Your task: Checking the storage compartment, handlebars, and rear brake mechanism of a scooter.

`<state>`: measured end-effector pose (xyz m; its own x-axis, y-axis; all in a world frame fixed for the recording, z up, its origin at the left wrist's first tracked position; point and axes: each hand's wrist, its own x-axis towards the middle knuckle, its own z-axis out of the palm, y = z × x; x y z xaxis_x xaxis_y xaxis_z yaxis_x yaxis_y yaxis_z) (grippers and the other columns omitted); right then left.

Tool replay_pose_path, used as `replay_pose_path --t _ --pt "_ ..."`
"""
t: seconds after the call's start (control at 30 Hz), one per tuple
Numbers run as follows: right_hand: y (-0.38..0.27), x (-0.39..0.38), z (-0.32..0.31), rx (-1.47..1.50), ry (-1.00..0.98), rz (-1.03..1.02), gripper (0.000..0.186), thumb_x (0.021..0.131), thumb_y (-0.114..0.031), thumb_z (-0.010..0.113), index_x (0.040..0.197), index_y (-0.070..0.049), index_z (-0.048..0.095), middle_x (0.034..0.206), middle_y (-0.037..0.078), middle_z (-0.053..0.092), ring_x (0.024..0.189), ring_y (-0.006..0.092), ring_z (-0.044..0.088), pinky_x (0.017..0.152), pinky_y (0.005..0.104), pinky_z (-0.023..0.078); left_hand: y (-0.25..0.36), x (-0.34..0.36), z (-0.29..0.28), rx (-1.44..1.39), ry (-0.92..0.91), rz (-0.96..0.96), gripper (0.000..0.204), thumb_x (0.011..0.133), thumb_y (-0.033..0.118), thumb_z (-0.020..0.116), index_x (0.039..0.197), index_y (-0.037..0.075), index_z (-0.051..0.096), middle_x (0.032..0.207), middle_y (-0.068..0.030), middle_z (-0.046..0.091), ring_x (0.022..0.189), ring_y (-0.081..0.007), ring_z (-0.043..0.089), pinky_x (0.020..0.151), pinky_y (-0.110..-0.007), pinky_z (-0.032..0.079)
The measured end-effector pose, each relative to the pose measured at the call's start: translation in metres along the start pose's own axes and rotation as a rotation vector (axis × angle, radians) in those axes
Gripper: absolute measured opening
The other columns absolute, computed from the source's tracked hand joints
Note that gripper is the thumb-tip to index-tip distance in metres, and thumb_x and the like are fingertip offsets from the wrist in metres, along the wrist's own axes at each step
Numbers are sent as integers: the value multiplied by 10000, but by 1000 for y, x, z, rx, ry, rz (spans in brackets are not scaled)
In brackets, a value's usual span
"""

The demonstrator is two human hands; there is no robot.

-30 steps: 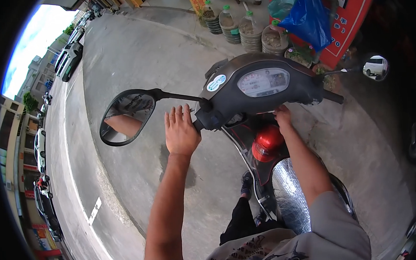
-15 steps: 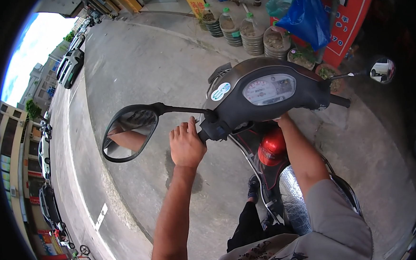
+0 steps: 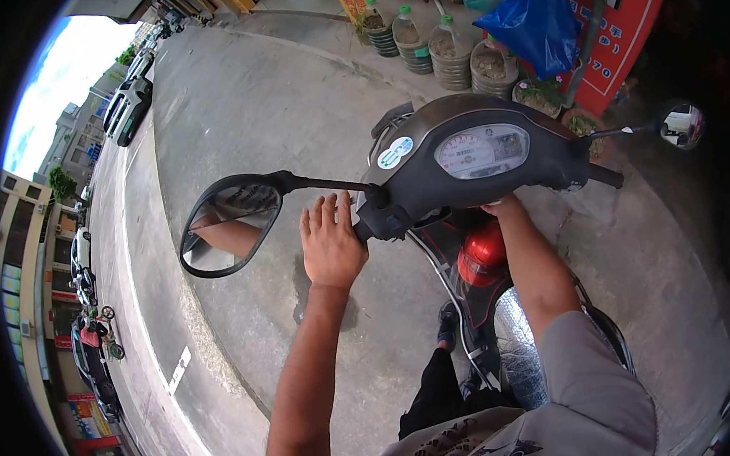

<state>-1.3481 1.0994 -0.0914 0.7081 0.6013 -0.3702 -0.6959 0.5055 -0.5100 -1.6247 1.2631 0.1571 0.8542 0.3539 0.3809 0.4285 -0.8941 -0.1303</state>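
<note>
My left hand (image 3: pixel 333 245) rests against the left handlebar grip (image 3: pixel 363 231) of a dark scooter (image 3: pixel 421 183). Its fingers are stretched out and spread, not wrapped round the grip. My right hand (image 3: pixel 500 206) reaches in under the instrument panel (image 3: pixel 482 150), where the cover hides its fingers. A shiny red, rounded object like a helmet (image 3: pixel 482 258) sits below the handlebar, beside my right forearm. Behind it lies a silvery seat cover (image 3: pixel 519 344). The left mirror (image 3: pixel 230 228) reflects a forearm; the right mirror (image 3: pixel 681 126) stands out at the far side.
Several cut plastic bottles filled with soil (image 3: pixel 451 60) stand along the wall, near flowerpots (image 3: pixel 538 96) and blue bags (image 3: pixel 537 29). A red sign (image 3: pixel 613 54) is behind them. Parked cars (image 3: pixel 128 111) line the road at left, where a rider (image 3: pixel 95 330) passes.
My left hand's fingers have straightened and spread apart at the grip. My right hand stays under the panel. A rider has moved up along the road at left.
</note>
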Motion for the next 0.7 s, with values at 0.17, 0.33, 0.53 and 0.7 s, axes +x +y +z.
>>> replay_pose_path --t 0.17,0.33,0.53,0.7 --pt "-6 2 0 85 -47 20 379 966 -332 540 1219 -50 546 1023 91 648 790 192 662 476 324 504 0 -1 0 2 -13 1 628 705 120 667 1313 81 511 1257 -127 566 1233 -308 500 1073 -488 351" --pt "-3 3 -14 14 3 -38 380 966 -337 538 1218 -53 548 1021 93 650 792 192 664 482 324 510 0 -1 0 -23 -22 -2 599 729 112 641 1312 70 509 1246 -113 563 1221 -305 498 1082 -492 342" --pt "9 7 -24 -74 52 -100 382 966 -342 534 1217 -55 550 1018 96 652 794 192 667 489 324 517 -1 -1 1 -1 -23 -8 621 706 128 676 1306 83 518 1222 -118 588 1193 -293 527 1071 -478 358" --pt "13 16 -33 -148 87 -146 383 966 -347 531 1216 -57 551 1015 98 654 796 193 669 495 324 523 0 -1 0 -21 -32 -7 610 721 128 658 1312 79 512 1210 -114 588 1198 -292 521 1077 -485 350"
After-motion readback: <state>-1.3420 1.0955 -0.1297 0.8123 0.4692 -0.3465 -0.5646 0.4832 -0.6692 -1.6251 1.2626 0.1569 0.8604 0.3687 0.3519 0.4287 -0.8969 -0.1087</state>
